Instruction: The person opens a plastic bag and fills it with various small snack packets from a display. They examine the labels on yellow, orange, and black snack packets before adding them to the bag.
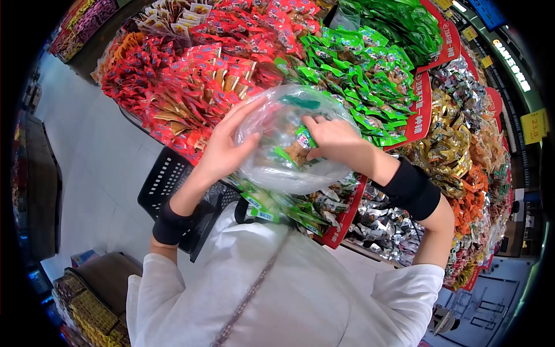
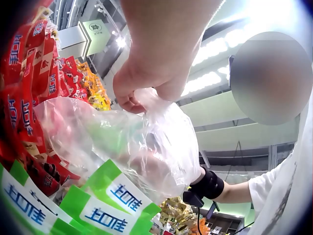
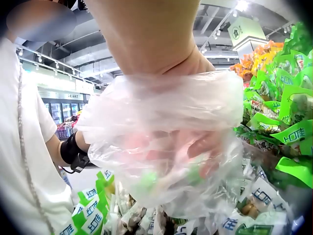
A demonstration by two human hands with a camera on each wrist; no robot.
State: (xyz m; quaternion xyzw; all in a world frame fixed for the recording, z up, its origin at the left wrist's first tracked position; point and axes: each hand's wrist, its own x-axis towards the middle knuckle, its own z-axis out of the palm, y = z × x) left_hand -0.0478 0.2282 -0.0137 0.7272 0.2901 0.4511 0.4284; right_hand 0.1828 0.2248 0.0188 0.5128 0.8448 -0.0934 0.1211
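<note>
A clear plastic bag (image 1: 272, 176) hangs with its mouth wide over the snack display. At its left rim my left hand (image 1: 228, 144) grips the film between thumb and fingers; the left wrist view shows the bag (image 2: 166, 132) bunched in that hand (image 2: 151, 81). My right hand (image 1: 338, 141) reaches inside the mouth, its thumb and fingers around a small green-and-clear snack packet (image 1: 300, 144). Through the cloudy film of the bag (image 3: 161, 103) in the right wrist view, the right fingers show blurred beside green patches.
Red snack packets (image 1: 191, 87) are heaped at the left of the display, green packets (image 1: 358, 75) at the right. Silver and gold packets (image 1: 445, 139) lie farther right behind red sign boards (image 1: 419, 110). A black basket (image 1: 165, 179) is beside my left forearm.
</note>
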